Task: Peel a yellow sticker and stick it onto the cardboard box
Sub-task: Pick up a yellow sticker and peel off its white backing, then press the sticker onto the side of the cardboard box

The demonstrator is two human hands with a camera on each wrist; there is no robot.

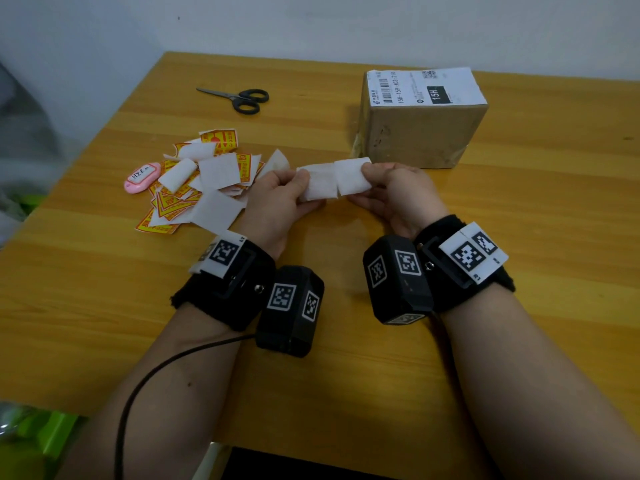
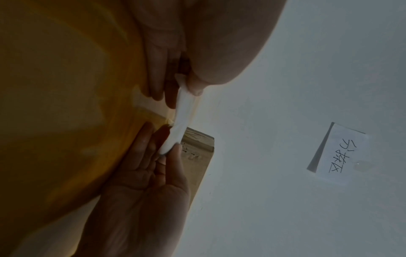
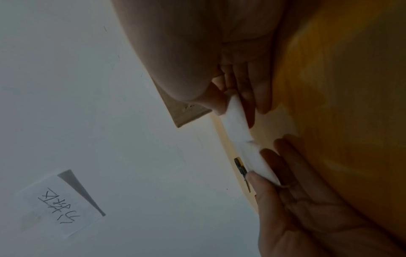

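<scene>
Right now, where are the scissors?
In the head view the scissors lie on the table's far left part, beyond the sticker pile and left of the cardboard box.

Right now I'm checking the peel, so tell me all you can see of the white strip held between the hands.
The strip is white, paper-like, blank on the side shown, two squarish panels meeting at a crease or seam. It lies level above the table, in front of the box. The left hand pinches one end, the right hand the other. No yellow shows.
</scene>
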